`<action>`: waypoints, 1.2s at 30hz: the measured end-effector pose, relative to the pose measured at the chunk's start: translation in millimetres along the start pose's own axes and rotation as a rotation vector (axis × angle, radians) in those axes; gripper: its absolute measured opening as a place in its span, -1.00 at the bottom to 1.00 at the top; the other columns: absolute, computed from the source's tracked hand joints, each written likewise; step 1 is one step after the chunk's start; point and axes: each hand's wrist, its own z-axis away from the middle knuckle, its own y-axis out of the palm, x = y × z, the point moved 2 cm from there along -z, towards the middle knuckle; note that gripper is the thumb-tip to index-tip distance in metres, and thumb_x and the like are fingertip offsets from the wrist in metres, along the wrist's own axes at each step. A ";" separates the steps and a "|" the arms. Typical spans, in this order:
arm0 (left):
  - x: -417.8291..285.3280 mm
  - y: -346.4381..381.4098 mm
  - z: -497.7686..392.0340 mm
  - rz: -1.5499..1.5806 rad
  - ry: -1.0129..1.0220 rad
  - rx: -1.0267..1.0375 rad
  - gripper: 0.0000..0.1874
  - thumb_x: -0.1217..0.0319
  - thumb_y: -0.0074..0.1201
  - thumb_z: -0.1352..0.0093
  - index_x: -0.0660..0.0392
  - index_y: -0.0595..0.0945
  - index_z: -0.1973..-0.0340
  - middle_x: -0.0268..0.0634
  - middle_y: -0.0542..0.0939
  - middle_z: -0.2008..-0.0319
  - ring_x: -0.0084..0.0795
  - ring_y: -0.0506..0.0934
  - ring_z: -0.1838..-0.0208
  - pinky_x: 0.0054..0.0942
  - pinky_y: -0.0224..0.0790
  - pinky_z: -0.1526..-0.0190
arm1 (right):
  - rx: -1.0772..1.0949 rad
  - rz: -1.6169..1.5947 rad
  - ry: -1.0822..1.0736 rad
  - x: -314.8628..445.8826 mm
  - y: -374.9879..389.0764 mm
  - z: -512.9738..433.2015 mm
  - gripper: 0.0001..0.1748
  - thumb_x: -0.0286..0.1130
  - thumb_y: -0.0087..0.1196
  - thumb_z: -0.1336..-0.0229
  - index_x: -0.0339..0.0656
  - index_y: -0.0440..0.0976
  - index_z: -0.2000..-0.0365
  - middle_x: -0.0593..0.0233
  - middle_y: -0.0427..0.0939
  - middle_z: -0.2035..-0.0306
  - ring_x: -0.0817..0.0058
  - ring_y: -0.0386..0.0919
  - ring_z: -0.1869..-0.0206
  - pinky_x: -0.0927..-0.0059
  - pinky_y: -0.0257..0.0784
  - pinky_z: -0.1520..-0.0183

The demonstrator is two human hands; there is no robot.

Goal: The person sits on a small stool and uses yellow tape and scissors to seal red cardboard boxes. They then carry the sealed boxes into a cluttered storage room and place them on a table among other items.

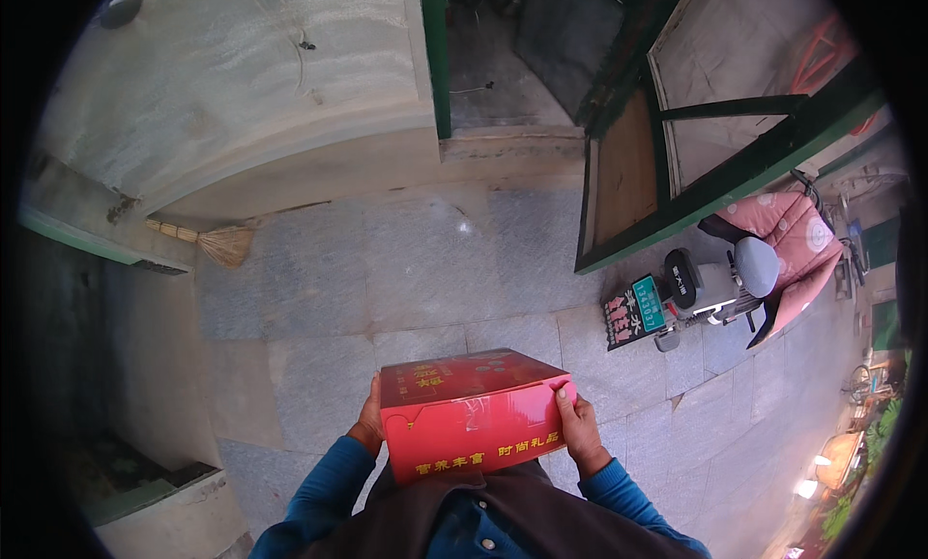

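Observation:
A red cardboard gift box with yellow printed writing is held in front of my waist, above the stone paving. Clear tape lies across the top edge of the side nearest me. My left hand presses flat on the box's left end, its fingers mostly hidden behind it. On the opposite end my right hand grips the near right corner, thumb on the face towards me. Both sleeves are blue.
An open green-framed door juts out ahead on the right. Beyond it stands an electric scooter with a pink quilted cover. A straw broom lies by the left wall. Ahead is a doorway with a raised sill.

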 end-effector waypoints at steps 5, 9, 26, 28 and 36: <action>-73.4 83.8 -84.7 -0.140 0.041 0.082 -0.14 -0.33 -0.37 -0.46 0.13 0.34 -0.36 -0.06 0.42 -0.32 -0.07 0.42 -0.32 -0.12 0.28 -0.35 | -0.066 0.044 -0.032 79.9 -4.9 -89.4 -0.37 0.08 0.00 -0.39 -0.42 0.54 0.09 0.25 0.63 0.24 0.58 0.51 0.18 0.47 0.46 0.08; -140.5 136.6 -167.2 -0.157 -0.009 -0.032 -0.13 -0.34 -0.37 -0.46 0.14 0.34 -0.35 -0.05 0.43 -0.31 -0.08 0.45 -0.30 -0.15 0.30 -0.34 | -0.168 0.039 0.033 130.4 -1.1 -161.9 -0.35 0.09 -0.02 -0.39 -0.43 0.54 0.07 0.24 0.63 0.22 0.58 0.50 0.17 0.47 0.46 0.07; -328.6 371.7 -441.8 -0.388 -0.067 -0.034 -0.16 -0.35 -0.24 -0.41 0.11 0.47 -0.25 -0.09 0.60 -0.14 -0.16 0.60 -0.10 -0.22 0.38 -0.24 | -0.224 -0.245 -0.044 328.5 -51.9 -449.5 -0.40 0.08 -0.06 -0.42 -0.36 0.54 0.07 0.26 0.64 0.20 0.56 0.56 0.18 0.47 0.48 0.06; -341.3 406.2 -474.6 -0.408 -0.067 -0.040 -0.15 -0.37 -0.23 -0.40 0.09 0.47 -0.26 -0.10 0.61 -0.13 -0.16 0.61 -0.07 -0.20 0.40 -0.22 | -0.262 -0.239 -0.071 352.7 -66.0 -483.1 -0.40 0.10 -0.02 -0.38 -0.33 0.54 0.10 0.25 0.66 0.21 0.55 0.61 0.21 0.48 0.54 0.12; -396.3 548.7 -584.1 -0.460 -0.008 -0.047 -0.19 -0.37 -0.14 -0.37 0.02 0.50 -0.21 -0.18 0.60 -0.13 -0.21 0.56 -0.12 -0.15 0.41 -0.19 | -0.284 -0.373 -0.158 448.9 -123.0 -601.6 -0.37 0.10 -0.02 -0.39 -0.39 0.51 0.04 0.25 0.65 0.18 0.55 0.58 0.21 0.45 0.51 0.09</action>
